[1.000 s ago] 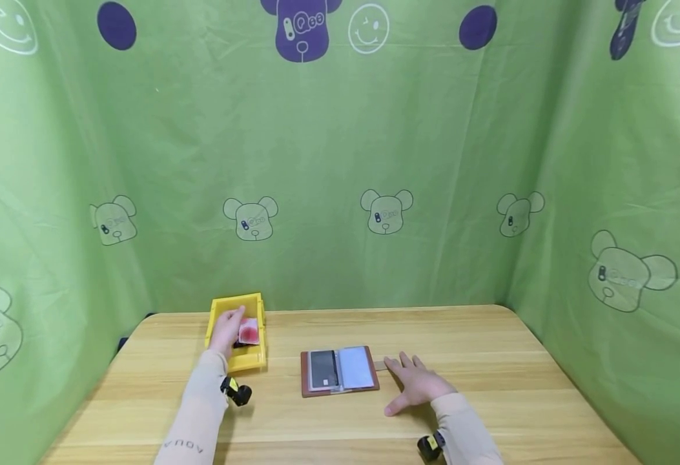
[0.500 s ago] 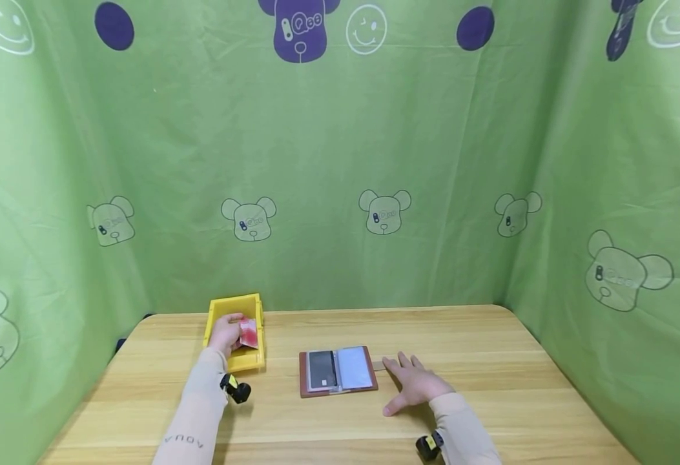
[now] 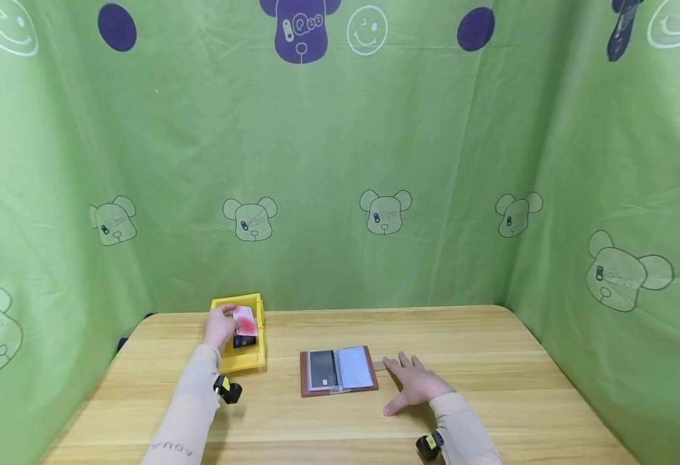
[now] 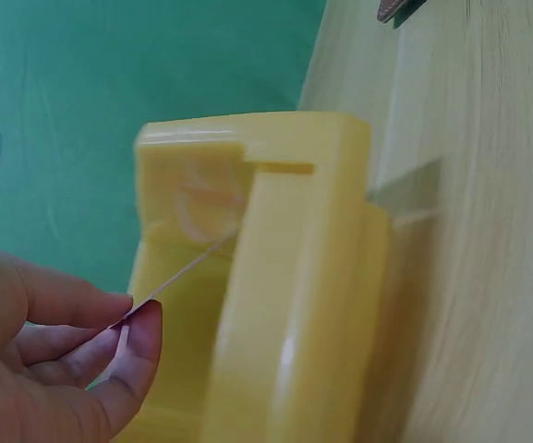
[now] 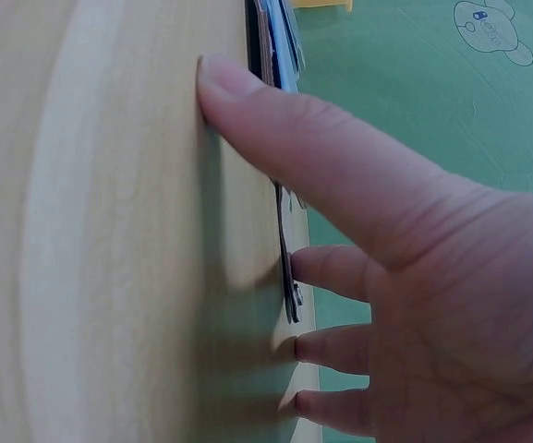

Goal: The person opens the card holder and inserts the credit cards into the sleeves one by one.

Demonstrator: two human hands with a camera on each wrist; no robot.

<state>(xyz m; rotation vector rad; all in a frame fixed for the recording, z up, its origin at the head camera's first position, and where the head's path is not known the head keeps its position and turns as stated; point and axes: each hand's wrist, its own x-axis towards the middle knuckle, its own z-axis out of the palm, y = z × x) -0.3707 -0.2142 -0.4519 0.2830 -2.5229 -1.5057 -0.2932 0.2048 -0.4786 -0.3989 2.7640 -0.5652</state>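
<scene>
My left hand (image 3: 220, 325) reaches into a yellow bin (image 3: 256, 361) at the back left. It pinches a pink-and-white card (image 3: 245, 321) with a red patch, seen edge-on as a thin card (image 4: 187, 268) in the left wrist view. Just below that card, a dark card (image 3: 245, 340) shows in the bin. An open brown card holder (image 3: 305, 378) lies mid-table, a black card (image 3: 323, 369) in its left clear sleeve and a pale bluish sleeve on the right. My right hand (image 3: 418, 385) rests with fingers spread on the table, a fingertip at the holder's strap (image 5: 287, 268).
The wooden table (image 3: 316, 433) ends at a green curtain (image 3: 316, 265) with printed bear heads, which also closes in both sides. The bin's walls (image 4: 275, 295) stand up around the left fingers.
My left hand has shifted left and lifted the pink-and-white card, uncovering the dark card beneath it. My right hand and the card holder have stayed put.
</scene>
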